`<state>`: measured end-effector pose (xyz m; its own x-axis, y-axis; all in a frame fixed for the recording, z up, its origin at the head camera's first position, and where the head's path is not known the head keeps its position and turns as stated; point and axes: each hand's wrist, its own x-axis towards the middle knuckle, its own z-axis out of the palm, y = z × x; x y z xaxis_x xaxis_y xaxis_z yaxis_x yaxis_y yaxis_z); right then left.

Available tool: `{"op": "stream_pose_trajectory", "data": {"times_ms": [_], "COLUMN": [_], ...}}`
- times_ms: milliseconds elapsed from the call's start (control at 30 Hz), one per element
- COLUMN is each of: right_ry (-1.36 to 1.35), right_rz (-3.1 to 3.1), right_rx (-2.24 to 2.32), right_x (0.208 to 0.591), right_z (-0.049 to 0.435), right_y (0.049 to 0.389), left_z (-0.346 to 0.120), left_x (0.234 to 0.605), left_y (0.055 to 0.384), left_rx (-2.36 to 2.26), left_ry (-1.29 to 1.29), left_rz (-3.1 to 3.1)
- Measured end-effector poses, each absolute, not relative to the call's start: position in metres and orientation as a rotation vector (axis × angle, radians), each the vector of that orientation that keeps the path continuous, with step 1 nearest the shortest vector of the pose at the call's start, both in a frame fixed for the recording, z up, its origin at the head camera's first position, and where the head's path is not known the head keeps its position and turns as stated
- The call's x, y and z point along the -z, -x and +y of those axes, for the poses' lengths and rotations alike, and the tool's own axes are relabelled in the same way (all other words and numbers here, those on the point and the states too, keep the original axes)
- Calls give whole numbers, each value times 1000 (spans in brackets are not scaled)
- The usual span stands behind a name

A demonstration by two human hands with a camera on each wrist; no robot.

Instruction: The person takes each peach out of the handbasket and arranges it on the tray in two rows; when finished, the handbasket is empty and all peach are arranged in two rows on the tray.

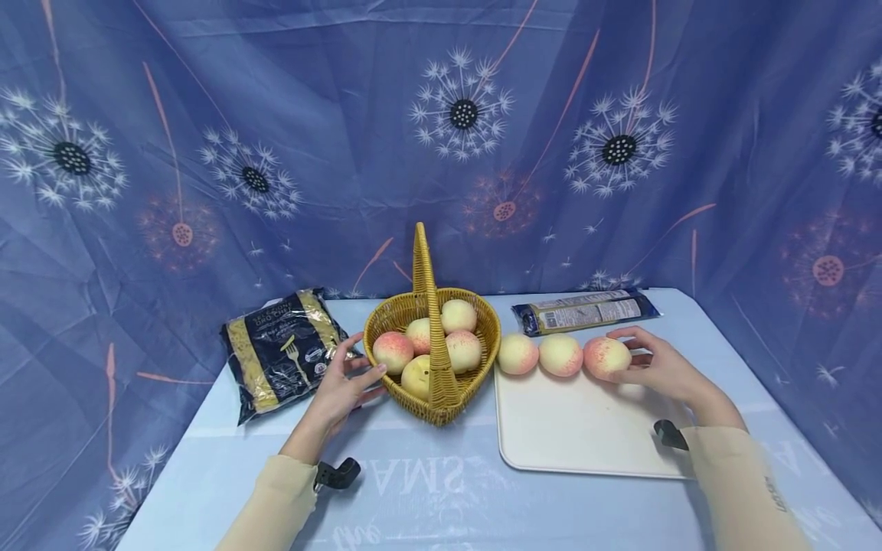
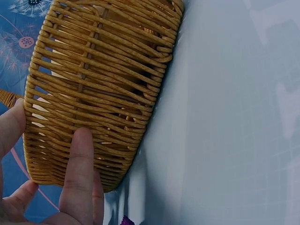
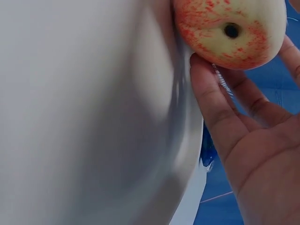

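My right hand (image 1: 664, 371) holds a peach (image 1: 607, 358) at the back of the white tray (image 1: 572, 428), thumb on the near side and fingers behind. In the right wrist view, that red-speckled peach (image 3: 232, 33) shows a dark hole at one end. Two more peaches, one pale pink (image 1: 518, 354) and one yellowish (image 1: 561, 355), line up to its left. My left hand (image 1: 344, 386) touches the left side of the heart-shaped wicker basket (image 1: 441, 413) with spread fingers. The left wrist view has a fairly straight finger (image 2: 82, 164) against the woven wall. Several peaches lie inside the basket.
A dark bag of pasta (image 1: 285, 352) lies left of the basket, near my left hand. Behind the tray is a long blue pasta packet (image 1: 586, 311). The basket's tall handle (image 1: 429, 298) arches over the fruit. A blue dandelion-print curtain (image 1: 331, 153) hangs behind the table.
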<state>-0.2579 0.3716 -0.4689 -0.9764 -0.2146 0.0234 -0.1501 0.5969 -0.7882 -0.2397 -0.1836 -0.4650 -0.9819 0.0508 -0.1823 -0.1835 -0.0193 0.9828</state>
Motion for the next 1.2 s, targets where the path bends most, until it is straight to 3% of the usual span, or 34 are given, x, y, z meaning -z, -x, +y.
{"op": "stream_pose_trajectory", "data": {"times_ms": [1200], "right_ry": [332], "right_rz": [2743], "right_rx": [1268], "right_x": [470], "right_z": [369], "right_y": [260], "left_z": [-183], "left_x": [466], "left_y": [240], "left_rx": [-2142], "left_ry": [141], "left_rz": [2075]}}
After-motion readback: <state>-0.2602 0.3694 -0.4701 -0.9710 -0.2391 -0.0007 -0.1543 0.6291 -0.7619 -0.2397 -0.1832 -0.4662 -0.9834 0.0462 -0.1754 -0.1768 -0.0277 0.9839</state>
